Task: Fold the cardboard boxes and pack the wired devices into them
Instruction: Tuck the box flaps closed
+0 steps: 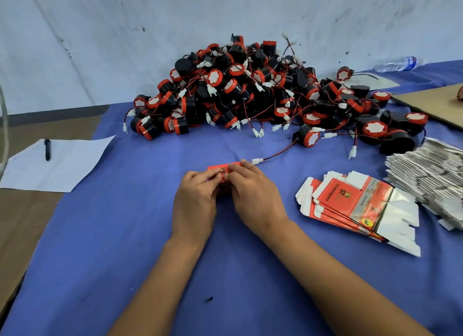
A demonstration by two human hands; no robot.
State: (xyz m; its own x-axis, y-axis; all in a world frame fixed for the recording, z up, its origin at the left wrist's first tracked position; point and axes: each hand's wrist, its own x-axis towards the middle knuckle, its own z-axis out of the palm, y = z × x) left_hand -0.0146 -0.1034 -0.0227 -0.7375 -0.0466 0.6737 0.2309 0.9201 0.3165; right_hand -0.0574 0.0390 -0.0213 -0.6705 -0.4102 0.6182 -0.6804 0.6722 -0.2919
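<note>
Blue cloth over the worktop [105, 235], smooth and matte, against a scuffed pale wall. At centre, both hands on a small red cardboard box [223, 167]: left hand [194, 200] and right hand [255, 195] side by side, fingers [235, 171] curled together, pinching its top edge. At 12 o'clock, a heaped pile of wired devices [250, 90]: round black plastic bodies, red rims, thin red-black leads with white plugs. At 3 o'clock, fanned flat box blanks [350, 200], glossy red and white. At 9 o'clock, white paper sheet [62, 165] with a black pen [47, 149].
</note>
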